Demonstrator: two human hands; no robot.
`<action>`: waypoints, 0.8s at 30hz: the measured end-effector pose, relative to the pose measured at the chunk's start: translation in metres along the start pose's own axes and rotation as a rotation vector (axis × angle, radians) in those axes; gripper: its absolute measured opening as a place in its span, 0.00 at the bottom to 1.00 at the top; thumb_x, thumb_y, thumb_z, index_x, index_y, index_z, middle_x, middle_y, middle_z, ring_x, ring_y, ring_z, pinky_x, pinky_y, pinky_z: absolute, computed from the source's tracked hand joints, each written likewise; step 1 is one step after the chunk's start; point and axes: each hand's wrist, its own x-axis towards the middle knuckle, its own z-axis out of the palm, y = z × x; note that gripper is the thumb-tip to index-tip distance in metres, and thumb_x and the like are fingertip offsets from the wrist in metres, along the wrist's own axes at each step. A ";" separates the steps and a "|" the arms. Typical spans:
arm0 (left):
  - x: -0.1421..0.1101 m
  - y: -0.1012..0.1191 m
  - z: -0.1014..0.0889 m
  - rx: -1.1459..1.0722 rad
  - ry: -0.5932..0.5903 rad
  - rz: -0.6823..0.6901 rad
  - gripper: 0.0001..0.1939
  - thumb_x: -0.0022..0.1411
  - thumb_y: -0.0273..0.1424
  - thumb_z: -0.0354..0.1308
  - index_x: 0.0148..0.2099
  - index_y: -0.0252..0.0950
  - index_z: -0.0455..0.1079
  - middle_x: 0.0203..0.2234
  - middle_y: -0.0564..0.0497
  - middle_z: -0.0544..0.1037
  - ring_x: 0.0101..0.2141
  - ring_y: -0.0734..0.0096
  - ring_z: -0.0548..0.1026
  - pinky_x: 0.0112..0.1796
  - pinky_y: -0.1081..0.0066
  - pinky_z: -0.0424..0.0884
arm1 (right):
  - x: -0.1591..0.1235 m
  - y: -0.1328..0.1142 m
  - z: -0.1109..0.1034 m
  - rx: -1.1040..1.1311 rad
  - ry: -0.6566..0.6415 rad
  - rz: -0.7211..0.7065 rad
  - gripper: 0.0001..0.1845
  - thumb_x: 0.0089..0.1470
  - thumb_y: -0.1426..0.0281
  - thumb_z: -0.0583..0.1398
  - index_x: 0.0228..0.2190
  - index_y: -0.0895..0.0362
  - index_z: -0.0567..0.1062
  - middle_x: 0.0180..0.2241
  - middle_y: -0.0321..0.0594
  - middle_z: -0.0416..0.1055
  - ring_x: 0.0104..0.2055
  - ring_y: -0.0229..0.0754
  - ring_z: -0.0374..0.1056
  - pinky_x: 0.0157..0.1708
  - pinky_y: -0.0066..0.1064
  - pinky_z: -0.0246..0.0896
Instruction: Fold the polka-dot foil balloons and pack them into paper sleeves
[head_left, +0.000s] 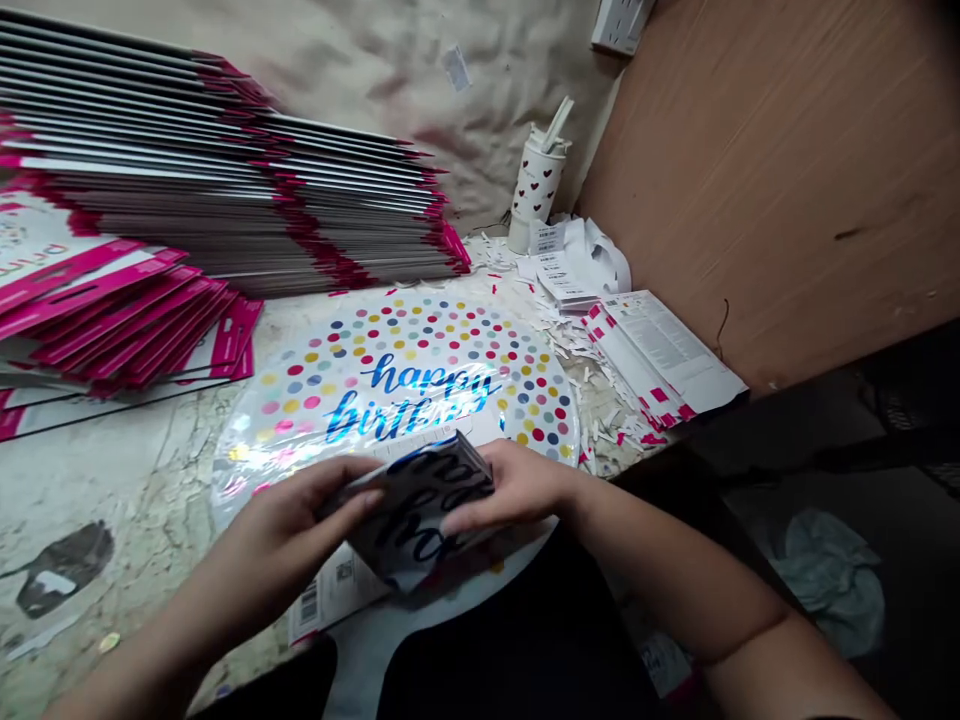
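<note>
A folded foil balloon point(421, 515), silver with dark script lettering, is between my two hands in the middle of the view. My left hand point(319, 515) grips its left side, thumb on top. On its right edge, my right hand point(514, 490) is closed with the thumb pressed across the face. Beneath them lies a flat, round foil balloon point(525, 365) with coloured dots and blue "happy birthday" lettering, its tail hanging toward me over the table edge. A printed card point(328, 598) with a barcode rests on this balloon, partly hidden by the folded one and my left hand.
Tall stacks of pink-edged card packaging point(225, 210) stand at the back left, with loose packages point(127, 330) fanned before them. At the right are a heart-patterned cup point(538, 180), a label strip point(562, 275), printed cards point(667, 350) and paper scraps, beside a wooden panel point(772, 170).
</note>
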 end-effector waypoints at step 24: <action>0.068 0.009 0.054 0.868 -0.279 0.789 0.07 0.56 0.29 0.47 0.36 0.35 0.65 0.30 0.46 0.70 0.37 0.60 0.65 0.46 0.54 0.58 | -0.022 0.017 -0.052 -0.122 0.665 0.229 0.12 0.43 0.66 0.64 0.31 0.60 0.74 0.31 0.41 0.75 0.33 0.44 0.71 0.34 0.34 0.66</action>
